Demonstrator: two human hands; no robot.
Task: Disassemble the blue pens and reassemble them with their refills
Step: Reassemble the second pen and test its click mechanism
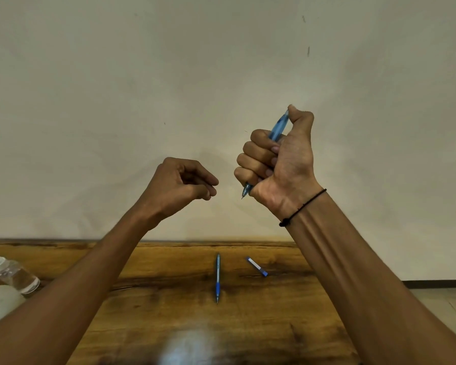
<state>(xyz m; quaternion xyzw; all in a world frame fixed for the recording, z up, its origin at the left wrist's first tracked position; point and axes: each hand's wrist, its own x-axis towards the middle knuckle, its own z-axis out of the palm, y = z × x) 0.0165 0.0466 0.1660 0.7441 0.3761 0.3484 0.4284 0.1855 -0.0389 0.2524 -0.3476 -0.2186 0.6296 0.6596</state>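
**Head view: one pen in your fist, one on the table, a cap lying loose**

Your right hand (pixel 277 159) is raised in front of the wall and curled tight around a blue pen (pixel 277 129), thumb pressed on its top end, its tip poking out below your little finger. That pen looks whole, so you are either about to open it or have just closed it; which, cannot be told from here. Your left hand (pixel 184 184) hangs beside it, half curled, fingertips pinched loosely together; whether something small sits between them cannot be told.

A second blue pen (pixel 217 277) lies on the wooden table (pixel 169 325), well below your hands, tip toward you, and appears assembled. Just to its right lies a short blue cap-like piece (pixel 257 266), apart from both pens. No loose refill shows anywhere, so most of the work seems either ahead or already finished.

The table is dark-grained and glossy, set against a plain pale wall (pixel 142 75). A clear plastic bottle (pixel 13 273) lies at the left edge.
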